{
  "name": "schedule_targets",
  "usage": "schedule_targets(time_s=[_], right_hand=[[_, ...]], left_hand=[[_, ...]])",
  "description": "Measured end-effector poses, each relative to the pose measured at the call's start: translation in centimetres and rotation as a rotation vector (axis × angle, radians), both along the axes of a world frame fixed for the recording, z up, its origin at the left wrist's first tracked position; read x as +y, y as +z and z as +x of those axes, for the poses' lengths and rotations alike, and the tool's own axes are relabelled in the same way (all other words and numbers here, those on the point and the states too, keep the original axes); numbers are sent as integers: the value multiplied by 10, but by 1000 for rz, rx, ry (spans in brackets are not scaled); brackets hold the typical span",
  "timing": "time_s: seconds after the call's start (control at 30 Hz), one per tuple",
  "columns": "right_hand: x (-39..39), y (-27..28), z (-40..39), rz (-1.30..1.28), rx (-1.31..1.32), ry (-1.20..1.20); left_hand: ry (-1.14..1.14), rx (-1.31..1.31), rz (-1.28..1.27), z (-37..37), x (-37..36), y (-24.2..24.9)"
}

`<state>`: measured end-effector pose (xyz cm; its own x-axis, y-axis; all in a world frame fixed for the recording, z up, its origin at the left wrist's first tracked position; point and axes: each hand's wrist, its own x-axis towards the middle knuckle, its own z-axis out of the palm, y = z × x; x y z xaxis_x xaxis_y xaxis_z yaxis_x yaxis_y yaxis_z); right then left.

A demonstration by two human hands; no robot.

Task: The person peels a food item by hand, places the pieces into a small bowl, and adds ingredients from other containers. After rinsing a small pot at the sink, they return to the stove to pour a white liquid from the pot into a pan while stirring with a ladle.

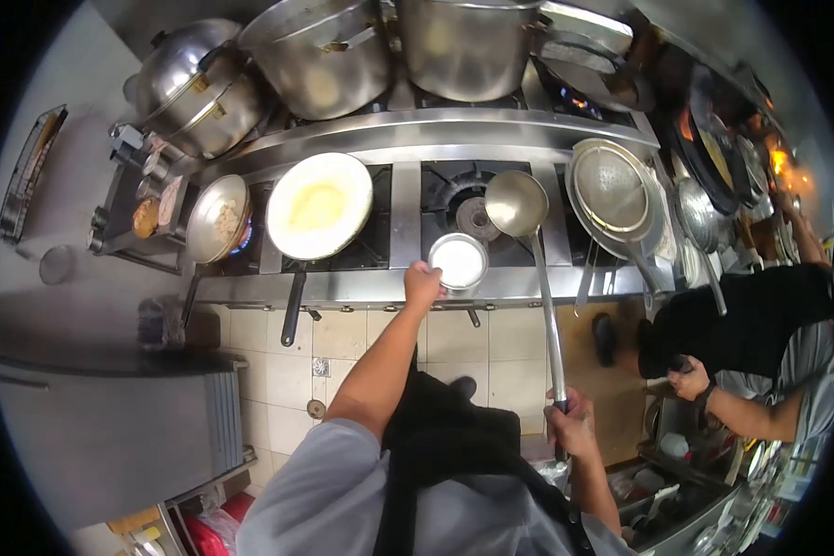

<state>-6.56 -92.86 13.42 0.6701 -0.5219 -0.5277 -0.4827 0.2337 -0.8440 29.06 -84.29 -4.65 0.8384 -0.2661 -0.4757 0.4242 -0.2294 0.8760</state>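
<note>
My left hand (423, 284) grips the rim of a small metal bowl (443, 245) holding something white, over the front edge of the stove. In my right hand (573, 424) is the dark handle end of a long ladle (517, 205). The ladle's wide cup hangs over the burner, just right of the small bowl. To the left, a white-lined frying pan (320, 170) with yellowish liquid sits on the stove. Beyond it, a smaller pan (216, 221) holds pale pieces above a blue flame.
Large steel pots (320, 60) line the back burners. Strainers (612, 190) rest right of the ladle. At far right a co-worker (737, 347) stands near open flames (780, 165). Pan handles (293, 310) stick out over the stove's front edge.
</note>
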Motion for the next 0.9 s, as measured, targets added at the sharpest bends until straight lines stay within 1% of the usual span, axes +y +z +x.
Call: schedule_targets(time_s=[0.07,0.2,0.23,0.27,0.33,0.37,0.4,0.47,0.5,0.57,0.63,0.67,0.73,0.77,0.83,0.9], right_hand=[[1,3,9,29,-7,1],[-4,4,25,65,-107,31],[-6,8,33,67,-86,50],[-8,13,42,63,-93,65],[-12,23,64,-33,-99,197],[-12,29,78,-51,-65,241],[-12,32,93,-53,-80,253],[-8,32,125,-226,-90,367],[-2,36,145,-229,-102,368],[11,41,184,-379,-63,467],[14,4,220,-595,-164,594],[19,-2,236,-599,-164,586],[40,-10,263,-786,-167,653],[50,-14,270,-787,-162,644],[70,-21,285,-782,-75,606],[83,-36,296,-755,-72,623]], left_hand=[[7,-6,-123,-3,0,0],[14,-38,-157,-10,14,4],[12,-33,-153,-10,19,6],[26,-41,-157,-12,25,16],[33,-18,-165,-17,45,48],[26,-63,-165,-17,59,54],[37,-79,-165,-18,73,75],[69,-110,-137,-21,103,116],[97,-102,-137,-18,120,124],[149,-101,-128,-10,155,143],[195,-130,-118,1,188,167],[216,-146,-118,8,203,176],[263,-194,-84,27,233,191],[288,-202,-82,38,246,198],[303,-253,-105,69,274,193],[300,-272,-122,96,295,201]])
